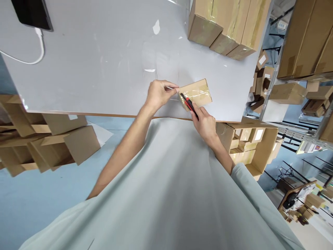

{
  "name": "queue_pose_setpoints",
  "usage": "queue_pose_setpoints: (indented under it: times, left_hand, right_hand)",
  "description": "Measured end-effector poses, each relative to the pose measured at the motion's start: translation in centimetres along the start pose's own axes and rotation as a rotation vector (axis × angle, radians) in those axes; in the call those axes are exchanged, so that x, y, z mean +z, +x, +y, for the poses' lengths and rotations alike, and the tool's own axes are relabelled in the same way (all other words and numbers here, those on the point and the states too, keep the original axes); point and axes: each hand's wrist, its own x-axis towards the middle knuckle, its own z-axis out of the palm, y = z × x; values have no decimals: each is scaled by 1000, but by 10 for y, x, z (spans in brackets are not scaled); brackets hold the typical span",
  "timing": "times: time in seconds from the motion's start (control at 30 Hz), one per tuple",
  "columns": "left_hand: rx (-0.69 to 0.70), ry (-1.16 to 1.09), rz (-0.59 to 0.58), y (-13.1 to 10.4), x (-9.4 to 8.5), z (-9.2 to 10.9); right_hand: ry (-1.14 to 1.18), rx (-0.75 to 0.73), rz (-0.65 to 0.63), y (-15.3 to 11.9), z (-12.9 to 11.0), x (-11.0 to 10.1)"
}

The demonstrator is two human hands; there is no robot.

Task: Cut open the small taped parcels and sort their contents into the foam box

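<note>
1. While the right hand (205, 123) closes around a knife (191, 106), the tip points at the left end of a box (195, 88), close to the table's (99, 76) near edge.
2. The left hand (159, 93) has its fingertips drawn together at that box's left corner; whether they pinch it, I cannot tell.
3. Tape (204, 93) crosses the box; its contents are hidden.
4. Beyond the near edge, right, a carton (269, 147) holds small boxes (246, 146).
5. Taped boxes (229, 27) line the far right.
6. Leftward, tabletop stretches to a phone (33, 14).
</note>
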Motion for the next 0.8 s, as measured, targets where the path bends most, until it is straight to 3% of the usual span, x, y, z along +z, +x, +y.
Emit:
queue_pose_setpoints:
  times: [0.17,0.8]
  left_hand:
    - [1,-27,10,2,1,-6]
    - [-19,20,51,-2,5,2]
  right_hand:
    - [42,-8,19,1,2,2]
    - [-15,-11,-32,3,-8,-5]
